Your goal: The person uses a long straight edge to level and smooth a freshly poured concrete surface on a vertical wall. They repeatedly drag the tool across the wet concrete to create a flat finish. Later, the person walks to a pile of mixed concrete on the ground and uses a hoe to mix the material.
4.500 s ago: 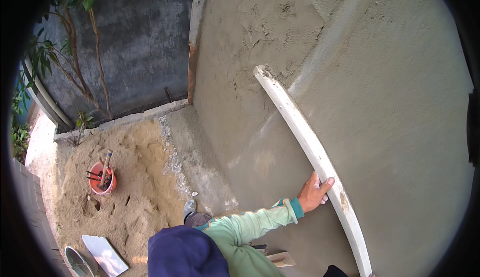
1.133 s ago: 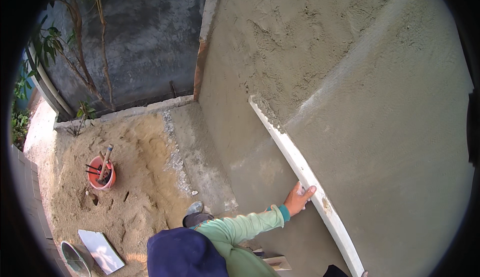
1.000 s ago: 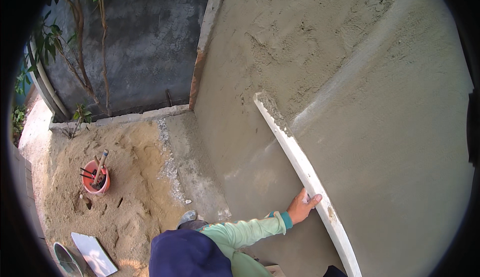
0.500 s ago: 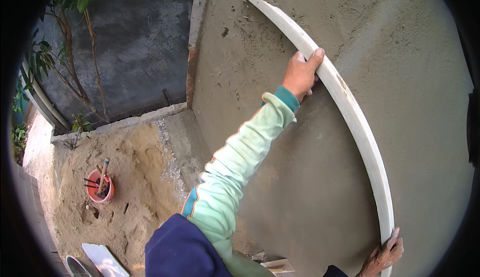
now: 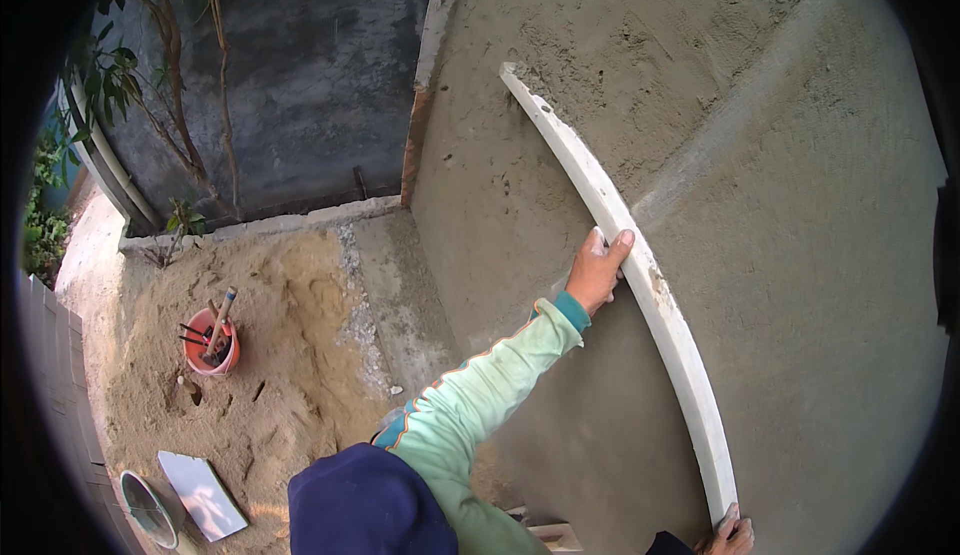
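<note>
A long, pale straightedge (image 5: 665, 325) lies slantwise against a wall of wet grey mortar (image 5: 520, 205), looking bent in this fisheye view. My left hand (image 5: 600, 270), in a light green sleeve with a teal cuff, grips it around the middle, thumb over its face. At its lower end my right hand (image 5: 733, 535) is closed on the bar, partly cut off by the picture's edge. Bits of mortar cling to the bar's upper end. Above it the mortar is rough and pitted; below, it is smoother.
On a sand heap (image 5: 290, 305) to the left stands a red bucket (image 5: 213, 343) of tools. Below it are a white board (image 5: 203, 495) and a round tub (image 5: 150, 508). A dark blue cloth shape (image 5: 370, 505) covers the lower middle. Thin trees (image 5: 180, 105) front a dark wall (image 5: 310, 75).
Both hands have drawn the straightedge down along the mortared wall, its upper end and my left hand now clearly lower. The view has shifted slightly too.
</note>
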`<control>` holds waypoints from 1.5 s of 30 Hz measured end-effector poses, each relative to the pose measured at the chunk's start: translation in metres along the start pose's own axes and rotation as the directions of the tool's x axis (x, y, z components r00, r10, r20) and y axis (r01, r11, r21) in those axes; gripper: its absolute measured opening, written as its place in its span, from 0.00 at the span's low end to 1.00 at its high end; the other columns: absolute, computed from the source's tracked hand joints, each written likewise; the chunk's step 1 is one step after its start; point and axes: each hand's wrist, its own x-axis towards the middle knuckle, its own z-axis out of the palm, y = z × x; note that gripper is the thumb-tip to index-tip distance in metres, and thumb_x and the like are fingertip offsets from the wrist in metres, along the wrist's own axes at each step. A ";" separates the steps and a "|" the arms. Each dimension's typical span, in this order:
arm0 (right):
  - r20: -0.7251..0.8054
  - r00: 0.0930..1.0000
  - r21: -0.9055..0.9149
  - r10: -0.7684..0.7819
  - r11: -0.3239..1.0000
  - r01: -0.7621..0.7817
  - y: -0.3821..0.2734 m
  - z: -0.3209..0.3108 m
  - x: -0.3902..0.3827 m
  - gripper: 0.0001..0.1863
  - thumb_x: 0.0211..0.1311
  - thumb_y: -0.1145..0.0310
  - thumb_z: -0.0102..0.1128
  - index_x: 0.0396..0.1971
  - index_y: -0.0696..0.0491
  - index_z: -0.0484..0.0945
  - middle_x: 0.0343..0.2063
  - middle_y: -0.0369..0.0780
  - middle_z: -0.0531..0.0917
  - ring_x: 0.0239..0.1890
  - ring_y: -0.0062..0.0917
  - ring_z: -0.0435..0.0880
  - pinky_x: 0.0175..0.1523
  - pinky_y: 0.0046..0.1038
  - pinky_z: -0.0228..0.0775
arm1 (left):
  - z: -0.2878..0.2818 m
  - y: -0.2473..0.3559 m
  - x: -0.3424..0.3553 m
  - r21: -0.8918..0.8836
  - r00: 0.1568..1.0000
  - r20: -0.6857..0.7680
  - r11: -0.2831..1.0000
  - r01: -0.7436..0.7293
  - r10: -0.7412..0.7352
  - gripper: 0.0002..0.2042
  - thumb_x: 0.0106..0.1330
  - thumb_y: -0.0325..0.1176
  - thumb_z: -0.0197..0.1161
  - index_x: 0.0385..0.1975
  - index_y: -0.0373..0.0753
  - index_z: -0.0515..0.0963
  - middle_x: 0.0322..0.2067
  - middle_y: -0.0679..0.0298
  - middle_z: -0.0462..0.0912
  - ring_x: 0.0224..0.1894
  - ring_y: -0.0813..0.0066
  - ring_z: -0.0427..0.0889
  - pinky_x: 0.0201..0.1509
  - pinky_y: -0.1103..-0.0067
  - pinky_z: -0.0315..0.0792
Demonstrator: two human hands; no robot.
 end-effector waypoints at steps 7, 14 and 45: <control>0.387 0.903 -0.014 0.188 0.980 -0.198 0.047 -0.016 -0.128 0.22 0.66 0.66 0.53 0.60 0.44 0.70 0.45 0.54 0.76 0.45 0.52 0.74 0.49 0.49 0.66 | 0.011 -0.140 -0.133 -0.071 0.954 0.139 0.959 0.276 -0.264 0.29 0.64 0.59 0.56 0.49 0.38 0.67 0.26 0.67 0.71 0.22 0.84 0.69 0.17 0.85 0.67; 0.177 0.930 -0.069 0.322 0.947 -0.314 0.018 -0.019 -0.084 0.21 0.64 0.68 0.53 0.57 0.47 0.74 0.40 0.52 0.77 0.43 0.49 0.76 0.50 0.49 0.67 | 0.022 -0.129 -0.122 -0.008 0.968 0.201 0.988 0.152 -0.148 0.27 0.68 0.55 0.54 0.49 0.34 0.66 0.32 0.61 0.76 0.29 0.80 0.75 0.20 0.81 0.71; 0.541 0.838 -0.096 0.070 0.995 -0.021 0.048 0.002 -0.127 0.27 0.61 0.64 0.55 0.63 0.42 0.68 0.54 0.50 0.72 0.54 0.46 0.71 0.55 0.50 0.62 | -0.058 -0.243 -0.154 -0.124 0.684 0.117 0.672 0.730 -0.720 0.23 0.64 0.56 0.59 0.47 0.44 0.70 0.25 0.71 0.70 0.20 0.86 0.65 0.23 0.82 0.72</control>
